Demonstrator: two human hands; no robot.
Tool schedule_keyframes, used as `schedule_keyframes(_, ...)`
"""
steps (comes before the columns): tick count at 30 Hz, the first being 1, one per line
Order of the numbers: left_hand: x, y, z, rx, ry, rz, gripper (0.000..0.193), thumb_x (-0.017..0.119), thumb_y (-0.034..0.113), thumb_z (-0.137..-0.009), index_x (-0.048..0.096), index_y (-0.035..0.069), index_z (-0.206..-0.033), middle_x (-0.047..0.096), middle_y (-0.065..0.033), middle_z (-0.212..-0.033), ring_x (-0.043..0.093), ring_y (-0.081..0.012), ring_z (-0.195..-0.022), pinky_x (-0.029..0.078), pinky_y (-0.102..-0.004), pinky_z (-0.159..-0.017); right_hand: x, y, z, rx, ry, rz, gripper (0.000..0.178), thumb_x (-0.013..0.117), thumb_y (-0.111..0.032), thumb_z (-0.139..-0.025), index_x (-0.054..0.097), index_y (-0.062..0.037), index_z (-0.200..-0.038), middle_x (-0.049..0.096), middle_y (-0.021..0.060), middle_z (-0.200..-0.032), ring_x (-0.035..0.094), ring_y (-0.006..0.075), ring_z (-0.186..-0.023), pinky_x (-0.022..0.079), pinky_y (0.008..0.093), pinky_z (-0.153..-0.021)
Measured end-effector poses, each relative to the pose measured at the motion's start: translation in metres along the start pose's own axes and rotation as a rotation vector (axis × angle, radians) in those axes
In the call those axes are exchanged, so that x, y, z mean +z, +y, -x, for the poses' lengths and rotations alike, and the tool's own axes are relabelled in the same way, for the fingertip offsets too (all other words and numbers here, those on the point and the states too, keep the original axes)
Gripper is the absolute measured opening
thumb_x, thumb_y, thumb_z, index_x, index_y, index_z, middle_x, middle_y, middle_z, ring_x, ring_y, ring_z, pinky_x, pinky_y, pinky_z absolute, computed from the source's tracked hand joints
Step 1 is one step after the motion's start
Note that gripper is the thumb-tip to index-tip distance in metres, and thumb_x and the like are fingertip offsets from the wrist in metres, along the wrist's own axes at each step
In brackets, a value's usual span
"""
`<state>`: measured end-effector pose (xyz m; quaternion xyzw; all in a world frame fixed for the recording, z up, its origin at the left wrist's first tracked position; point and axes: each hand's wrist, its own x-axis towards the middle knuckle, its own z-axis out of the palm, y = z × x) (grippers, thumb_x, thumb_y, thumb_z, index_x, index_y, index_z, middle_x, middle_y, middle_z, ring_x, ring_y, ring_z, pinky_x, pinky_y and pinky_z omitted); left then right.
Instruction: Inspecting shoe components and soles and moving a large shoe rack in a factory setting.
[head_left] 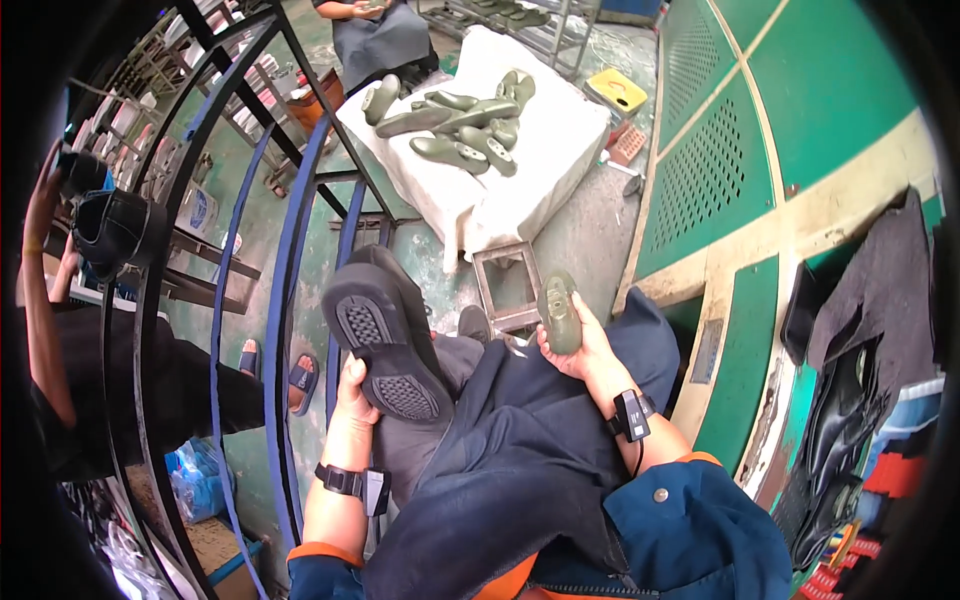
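Note:
My left hand point(357, 400) is closed around the heel end of a black shoe point(385, 335), whose patterned sole is turned up toward me. In my right hand point(585, 345) I grip an olive-green shoe last point(561, 315), held upright over my right knee, with a moulded hollow near its top. The two things are apart, on either side of my lap. Ahead of me, several more green shoe lasts point(432, 122) lie in a loose pile on a white cloth-covered surface point(560, 125).
A blue and black metal rack point(290, 300) stands close on my left, with black shoes point(118, 232) on it and a person's arm point(45, 300) beyond. Green cabinets point(715, 165) run along the right, near hanging black shoes point(835, 440). Another person point(380, 45) sits at the far side.

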<state>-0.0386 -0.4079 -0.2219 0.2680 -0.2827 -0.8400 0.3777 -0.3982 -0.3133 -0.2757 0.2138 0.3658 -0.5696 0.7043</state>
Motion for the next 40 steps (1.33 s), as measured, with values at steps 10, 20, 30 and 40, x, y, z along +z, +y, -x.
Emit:
schedule_keyframes(10, 0.011, 0.003, -0.004, 0.052, 0.036, -0.057, 0.089, 0.078, 0.044, -0.077, 0.043, -0.001, -0.145, 0.060, -0.0158, -0.133, 0.061, -0.0281, -0.120, 0.050, -0.0402, -0.105, 0.207, -0.114, -0.064, -0.394, -0.306, 0.141, 0.063, 0.061, -0.037, -0.099, 0.035, -0.0082, -0.149, 0.054, 0.0256, -0.133, 0.065, 0.0399, -0.112, 0.062, 0.0476, -0.087)
schedule_keyframes(20, 0.045, 0.019, 0.009, 0.175, -0.070, -0.210, 0.110, 0.079, 0.039, -0.076, 0.019, 0.006, -0.162, 0.039, -0.0174, -0.157, 0.042, -0.0302, -0.143, 0.032, -0.0415, -0.119, 0.116, 0.018, 0.022, -0.303, -0.493, 0.845, 0.049, 0.060, -0.027, -0.101, 0.051, -0.0012, -0.142, 0.067, 0.0178, -0.122, 0.070, 0.0272, -0.104, 0.058, 0.0395, -0.089)
schedule_keyframes(30, 0.123, 0.066, 0.048, 0.806, -0.356, -1.829, 0.086, 0.078, 0.048, -0.079, 0.045, 0.013, -0.150, 0.013, -0.0293, -0.165, 0.010, -0.0527, -0.152, 0.014, -0.0637, -0.121, 0.123, 0.069, 0.117, 0.110, -0.845, 0.497, 0.071, 0.055, -0.046, -0.100, 0.037, -0.0018, -0.154, 0.053, 0.0206, -0.147, 0.066, 0.0341, -0.117, 0.058, 0.0402, -0.094)
schedule_keyframes(40, 0.113, 0.121, 0.113, 1.750, 0.424, -1.665, 0.029, 0.077, 0.030, -0.078, 0.061, 0.025, -0.102, 0.032, -0.0190, -0.161, 0.007, -0.0565, -0.152, 0.000, -0.0736, -0.117, 0.246, 0.127, 0.160, -0.553, -1.165, 1.470, 0.082, 0.073, -0.040, -0.092, 0.034, -0.0165, -0.160, 0.028, 0.0134, -0.165, 0.028, 0.0276, -0.151, 0.020, 0.0445, -0.124)
